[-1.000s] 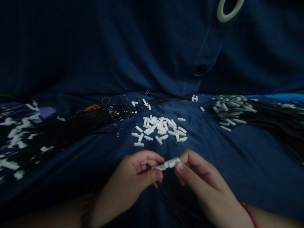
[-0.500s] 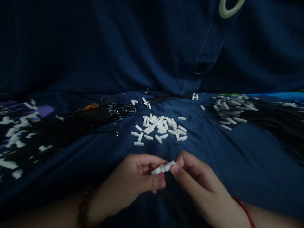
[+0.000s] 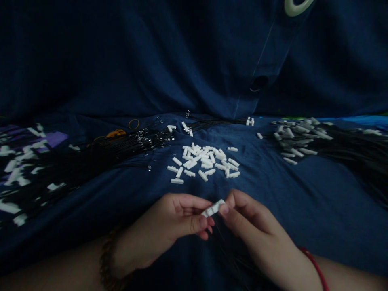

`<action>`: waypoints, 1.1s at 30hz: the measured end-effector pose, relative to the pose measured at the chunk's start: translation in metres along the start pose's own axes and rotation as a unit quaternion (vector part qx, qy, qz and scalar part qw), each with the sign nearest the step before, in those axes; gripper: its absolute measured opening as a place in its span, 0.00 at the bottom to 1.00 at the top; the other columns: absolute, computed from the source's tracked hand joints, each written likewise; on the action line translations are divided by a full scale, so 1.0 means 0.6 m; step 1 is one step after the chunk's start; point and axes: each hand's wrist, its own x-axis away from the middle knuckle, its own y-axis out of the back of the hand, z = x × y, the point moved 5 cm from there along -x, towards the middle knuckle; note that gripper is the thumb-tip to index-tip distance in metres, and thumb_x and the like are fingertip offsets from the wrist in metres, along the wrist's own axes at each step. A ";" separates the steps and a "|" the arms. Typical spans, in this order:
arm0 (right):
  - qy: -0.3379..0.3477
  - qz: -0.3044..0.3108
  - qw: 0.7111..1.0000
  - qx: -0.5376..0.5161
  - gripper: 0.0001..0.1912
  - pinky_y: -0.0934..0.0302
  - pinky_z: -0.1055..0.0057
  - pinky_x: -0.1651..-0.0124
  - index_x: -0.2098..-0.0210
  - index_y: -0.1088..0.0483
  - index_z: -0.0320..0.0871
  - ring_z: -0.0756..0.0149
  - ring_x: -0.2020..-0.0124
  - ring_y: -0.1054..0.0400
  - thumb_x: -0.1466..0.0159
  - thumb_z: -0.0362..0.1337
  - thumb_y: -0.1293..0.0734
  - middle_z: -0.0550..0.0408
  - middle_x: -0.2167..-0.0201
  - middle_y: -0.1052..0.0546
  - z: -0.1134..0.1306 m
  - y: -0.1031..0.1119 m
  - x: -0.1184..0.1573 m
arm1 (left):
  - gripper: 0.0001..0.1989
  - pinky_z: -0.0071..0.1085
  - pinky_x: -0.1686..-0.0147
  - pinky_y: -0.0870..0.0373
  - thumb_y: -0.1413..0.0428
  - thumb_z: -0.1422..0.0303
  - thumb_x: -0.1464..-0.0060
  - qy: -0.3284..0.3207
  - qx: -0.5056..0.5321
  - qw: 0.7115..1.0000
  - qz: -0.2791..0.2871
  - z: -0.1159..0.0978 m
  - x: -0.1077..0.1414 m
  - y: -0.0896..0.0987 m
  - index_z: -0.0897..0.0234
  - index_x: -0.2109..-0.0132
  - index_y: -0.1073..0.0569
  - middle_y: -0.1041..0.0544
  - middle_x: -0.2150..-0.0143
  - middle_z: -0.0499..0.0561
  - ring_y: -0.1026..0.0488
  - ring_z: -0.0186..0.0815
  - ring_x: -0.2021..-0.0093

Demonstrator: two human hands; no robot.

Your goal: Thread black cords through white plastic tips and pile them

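Between my two hands is a white plastic connector housing [image 3: 213,208], tilted up to the right. My left hand [image 3: 178,216] pinches its lower left end between thumb and fingers. At the upper right end, the thumb and forefinger of my right hand [image 3: 251,220] close on the same housing. Thin black wires [image 3: 226,246] run down below the hands, faint in the dark; whether they join the housing is hard to see. Just beyond my hands lies a loose pile of similar white connector housings [image 3: 207,159] on the dark blue cloth [image 3: 145,190].
At left, black wires with bare metal ends [image 3: 145,141] lie by white-ended wires [image 3: 18,173]. A bundle with white connectors [image 3: 300,133] lies at right. Behind are an orange bundle of bands [image 3: 115,134], a small connector cluster [image 3: 250,121] and a hanging pale ring [image 3: 295,10].
The housing has shifted slightly up and right, and more of its left end is now covered by my left fingers. My left thumb has moved up a little.
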 end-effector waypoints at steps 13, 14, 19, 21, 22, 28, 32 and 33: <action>-0.021 0.000 0.998 0.062 0.16 0.46 0.76 0.73 0.73 0.41 0.40 0.73 0.75 0.44 0.37 0.45 0.43 0.57 0.77 0.35 -0.004 0.003 0.002 | 0.09 0.22 0.76 0.38 0.42 0.72 0.56 0.017 -0.063 0.997 -0.037 0.000 0.004 -0.002 0.66 0.64 0.25 0.27 0.74 0.46 0.34 0.27 0.75; -0.019 0.001 0.998 0.063 0.16 0.46 0.76 0.73 0.73 0.41 0.40 0.73 0.75 0.44 0.37 0.45 0.43 0.57 0.77 0.35 -0.004 0.003 0.002 | 0.09 0.22 0.76 0.38 0.42 0.72 0.56 0.021 -0.069 0.997 -0.040 0.000 0.004 -0.001 0.65 0.63 0.25 0.27 0.74 0.46 0.34 0.28 0.75; -0.015 -0.008 0.997 0.073 0.16 0.48 0.76 0.74 0.74 0.41 0.39 0.73 0.76 0.46 0.38 0.45 0.43 0.58 0.78 0.37 -0.003 0.004 0.006 | 0.08 0.21 0.76 0.41 0.42 0.70 0.55 0.024 -0.083 0.996 -0.033 0.003 0.005 0.002 0.65 0.64 0.25 0.28 0.76 0.44 0.36 0.26 0.76; -0.018 -0.008 0.997 0.069 0.16 0.48 0.76 0.74 0.74 0.41 0.40 0.73 0.76 0.45 0.37 0.45 0.43 0.57 0.78 0.36 -0.003 0.003 0.006 | 0.06 0.20 0.81 0.44 0.42 0.70 0.55 0.033 -0.100 0.994 -0.031 0.004 0.005 0.002 0.66 0.66 0.26 0.31 0.78 0.43 0.39 0.24 0.80; -0.018 -0.007 0.997 0.070 0.16 0.48 0.76 0.73 0.74 0.41 0.40 0.73 0.76 0.44 0.37 0.45 0.43 0.57 0.77 0.36 -0.003 0.003 0.006 | 0.06 0.20 0.82 0.44 0.43 0.70 0.55 0.035 -0.103 0.994 -0.029 0.005 0.005 0.002 0.66 0.67 0.26 0.31 0.79 0.43 0.39 0.24 0.80; 0.001 -0.005 0.997 0.077 0.14 0.47 0.77 0.73 0.75 0.40 0.39 0.74 0.76 0.44 0.37 0.42 0.43 0.58 0.78 0.35 0.001 0.004 0.004 | 0.06 0.21 0.79 0.41 0.42 0.70 0.55 0.035 -0.082 0.996 -0.025 0.005 0.004 0.000 0.68 0.67 0.27 0.30 0.77 0.45 0.37 0.25 0.77; 0.022 -0.003 0.996 0.081 0.14 0.48 0.78 0.75 0.75 0.40 0.40 0.75 0.77 0.45 0.36 0.41 0.43 0.59 0.79 0.36 0.005 0.003 0.003 | 0.07 0.22 0.77 0.40 0.41 0.69 0.56 0.036 -0.081 0.996 -0.024 0.005 0.003 0.004 0.67 0.67 0.27 0.29 0.75 0.46 0.36 0.27 0.76; 0.022 -0.005 0.996 0.090 0.14 0.49 0.78 0.75 0.75 0.40 0.40 0.75 0.77 0.45 0.36 0.41 0.43 0.59 0.79 0.36 0.005 0.004 0.003 | 0.08 0.22 0.77 0.40 0.42 0.68 0.55 0.034 -0.087 0.995 -0.025 0.004 0.003 0.005 0.68 0.66 0.27 0.29 0.75 0.46 0.36 0.26 0.76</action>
